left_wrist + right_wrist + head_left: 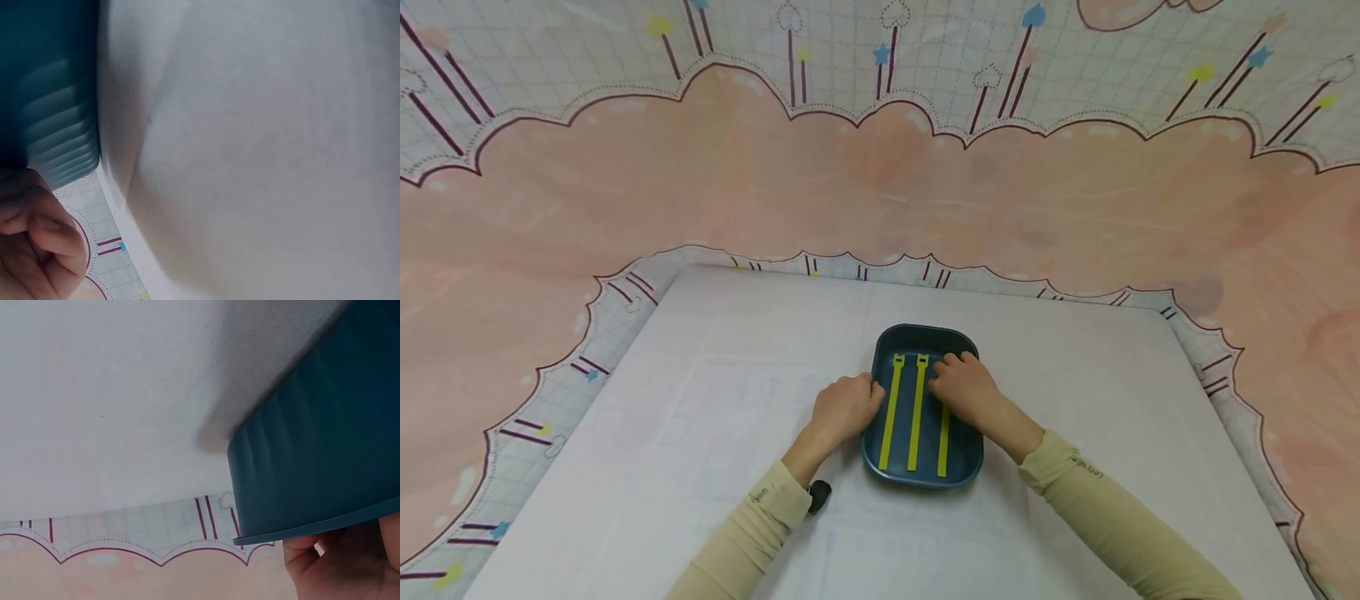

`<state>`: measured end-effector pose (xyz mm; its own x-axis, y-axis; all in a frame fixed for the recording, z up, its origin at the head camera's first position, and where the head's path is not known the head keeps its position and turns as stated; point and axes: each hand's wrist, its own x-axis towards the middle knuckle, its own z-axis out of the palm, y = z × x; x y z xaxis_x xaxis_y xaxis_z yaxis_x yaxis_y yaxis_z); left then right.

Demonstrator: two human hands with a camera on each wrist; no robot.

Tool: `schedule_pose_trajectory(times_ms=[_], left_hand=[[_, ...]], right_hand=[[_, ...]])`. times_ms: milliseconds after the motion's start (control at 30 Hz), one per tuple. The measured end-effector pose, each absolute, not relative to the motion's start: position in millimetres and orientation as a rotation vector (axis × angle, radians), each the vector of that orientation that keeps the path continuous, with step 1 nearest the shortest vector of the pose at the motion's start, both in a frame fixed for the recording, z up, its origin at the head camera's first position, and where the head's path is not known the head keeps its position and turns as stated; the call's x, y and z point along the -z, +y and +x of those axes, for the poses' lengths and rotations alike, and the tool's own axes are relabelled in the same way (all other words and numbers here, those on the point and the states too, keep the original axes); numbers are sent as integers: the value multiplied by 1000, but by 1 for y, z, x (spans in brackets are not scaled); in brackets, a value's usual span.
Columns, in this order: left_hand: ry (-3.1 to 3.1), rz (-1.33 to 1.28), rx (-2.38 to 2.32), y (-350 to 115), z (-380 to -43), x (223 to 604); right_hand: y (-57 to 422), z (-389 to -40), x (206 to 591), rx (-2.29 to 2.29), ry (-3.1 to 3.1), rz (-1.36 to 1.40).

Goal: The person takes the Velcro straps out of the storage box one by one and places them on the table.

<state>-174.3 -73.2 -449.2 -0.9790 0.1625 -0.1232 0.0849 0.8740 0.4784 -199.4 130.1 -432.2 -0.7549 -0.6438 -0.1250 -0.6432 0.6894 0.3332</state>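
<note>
A dark blue rectangular tray (925, 482) with rounded corners stands on the white table, its ribbed wall showing in both wrist views. Three yellow strap-like strips with slotted heads, such as the left strip (891, 417) and the middle strip (917, 417), lie lengthwise in it. At the tray's left rim, my left hand (846, 407) grips the edge with curled fingers. My right hand (967, 387) reaches over the right rim, its curled fingers at the upper end of the right strip (943, 446). That strip's head is hidden under the fingers.
The white table (737, 350) extends around the tray on all sides. Behind it hangs a peach and white patterned cloth (850, 183). A small black object (820, 497) shows at the left sleeve's cuff.
</note>
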Motion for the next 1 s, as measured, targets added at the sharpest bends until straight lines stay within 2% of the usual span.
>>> schedule_pose_trajectory(times_ms=[500,1000], left_hand=[[2910,196,-698,-73,-174,449],[2907,197,-705,-72,-175,449]], right_hand=[[132,-205,436,564,-2802,1228],[132,-204,433,637,-2850,1223]])
